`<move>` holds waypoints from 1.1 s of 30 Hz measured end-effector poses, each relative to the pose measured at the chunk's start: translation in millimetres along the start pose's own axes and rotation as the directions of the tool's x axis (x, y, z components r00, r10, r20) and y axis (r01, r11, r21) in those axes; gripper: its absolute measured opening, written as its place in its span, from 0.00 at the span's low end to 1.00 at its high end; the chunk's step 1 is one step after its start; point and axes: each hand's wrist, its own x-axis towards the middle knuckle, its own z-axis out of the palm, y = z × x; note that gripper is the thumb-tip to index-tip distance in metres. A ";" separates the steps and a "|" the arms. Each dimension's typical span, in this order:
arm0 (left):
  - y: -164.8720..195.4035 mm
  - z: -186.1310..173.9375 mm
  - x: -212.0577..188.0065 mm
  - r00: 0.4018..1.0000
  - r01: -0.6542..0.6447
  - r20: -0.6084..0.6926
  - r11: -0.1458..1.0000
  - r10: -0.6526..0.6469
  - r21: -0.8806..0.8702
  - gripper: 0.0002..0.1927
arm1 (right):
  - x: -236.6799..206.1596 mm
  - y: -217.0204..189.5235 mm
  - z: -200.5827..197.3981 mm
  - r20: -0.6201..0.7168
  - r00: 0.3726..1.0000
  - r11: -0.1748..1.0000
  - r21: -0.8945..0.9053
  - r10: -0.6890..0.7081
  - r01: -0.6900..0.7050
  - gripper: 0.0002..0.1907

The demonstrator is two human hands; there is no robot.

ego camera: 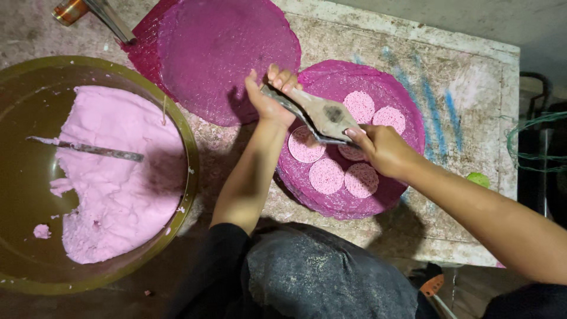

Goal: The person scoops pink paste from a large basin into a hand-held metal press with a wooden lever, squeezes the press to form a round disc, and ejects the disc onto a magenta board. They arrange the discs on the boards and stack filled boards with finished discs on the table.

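Pink dough (118,177), soft and wet-looking, lies heaped in the wide olive-green basin (190,171) that sits off the left edge of the surface (472,82), with a thin metal blade (88,150) lying across the mound. The worn, stained surface carries two round magenta mats: the larger magenta mat (227,53) lies bare toward the far left corner, and the nearer magenta mat (407,118) sits at the middle, close to the near edge, bearing six pale pink dough discs (326,176). These discs look thin, moist and easily torn; by my judgement they would sag or smear if pinched and are best lifted from underneath or carried on their mat.

Above that mat both hands hold a hinged metal press (326,115), grey and caked with dried dough. The left hand (270,97) has its fingers clenched round the far handle end, and the right hand (383,149) grips the near end with fingers wrapped over it, so the tool hangs over the discs without clearly touching them. The press looks stiff and fairly heavy for its size, possibly slick with residue; its two handle ends seem the sound places to take hold, away from the flat middle. A small green scrap (478,179) lies by the right edge, and a metal tool with a reddish tin (71,10) rests near the far left corner.
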 end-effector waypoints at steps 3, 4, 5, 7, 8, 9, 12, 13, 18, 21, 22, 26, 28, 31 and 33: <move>7.0 7.8 1.0 0.993 -0.019 0.118 0.999 0.014 0.043 0.26 | 9.3 2.8 14.6 -0.053 0.995 0.993 0.084 -0.081 0.085 0.35; 12.7 9.4 1.7 0.983 -0.024 0.184 0.998 0.012 0.059 0.27 | 10.6 4.9 22.3 -0.065 0.993 0.985 0.140 -0.094 0.103 0.35; 19.6 9.3 0.3 0.986 -0.005 0.168 0.993 -0.015 0.117 0.27 | 9.7 8.2 31.3 -0.090 0.987 0.971 0.184 -0.136 0.151 0.35; 33.7 5.5 -9.9 0.989 0.035 0.130 0.971 -0.068 0.235 0.26 | 1.8 20.6 46.3 -0.149 0.965 0.929 0.272 -0.218 0.252 0.35; 36.6 3.3 -13.0 0.989 0.013 0.129 0.920 -0.069 0.392 0.24 | -5.0 30.0 50.4 -0.213 0.941 0.893 0.317 -0.262 0.320 0.36; 36.6 -3.7 -17.9 0.990 -0.009 0.124 0.844 -0.068 0.537 0.22 | -14.3 41.4 52.4 -0.274 0.914 0.850 0.357 -0.300 0.387 0.37; 14.7 -17.6 -34.7 0.963 -0.241 0.238 -0.011 -0.129 0.970 0.19 | -42.4 71.4 58.8 -0.413 0.858 0.735 0.471 -0.305 0.488 0.40; 6.8 -20.6 -42.1 0.969 -0.217 0.189 -0.185 -0.156 0.959 0.20 | -51.7 80.0 60.4 -0.451 0.846 0.698 0.507 -0.285 0.506 0.41; -21.4 -20.8 -78.9 0.924 -0.363 0.118 -0.742 -0.363 0.563 0.33 | -79.1 99.5 76.2 -0.659 0.741 0.503 0.602 -0.125 0.620 0.40; -22.2 -16.2 -84.0 0.902 -0.429 0.198 -0.747 -0.383 0.507 0.29 | -93.6 103.6 83.0 -0.704 0.709 0.523 0.588 -0.044 0.616 0.43; -22.6 -15.5 -84.5 0.902 -0.426 0.189 -0.738 -0.387 0.523 0.25 | -97.6 104.4 85.0 -0.711 0.703 0.513 0.599 -0.012 0.615 0.43; -29.7 -19.2 -84.6 0.904 -0.407 0.144 -0.707 -0.402 0.578 0.11 | -110.4 108.5 92.6 -0.739 0.673 0.467 0.610 0.041 0.641 0.43; -31.1 -23.1 -82.4 0.914 -0.356 0.086 -0.680 -0.397 0.640 0.07 | -115.0 110.9 96.6 -0.739 0.671 0.444 0.620 0.056 0.646 0.42; -24.4 -29.1 -75.6 0.931 -0.239 0.016 -0.576 -0.364 0.782 0.05 | -121.3 114.3 102.0 -0.753 0.651 0.446 0.617 0.094 0.649 0.43; -14.9 -33.0 -72.3 0.948 -0.185 0.039 -0.450 -0.314 0.873 0.06 | -125.1 115.5 104.6 -0.757 0.644 0.440 0.618 0.112 0.651 0.43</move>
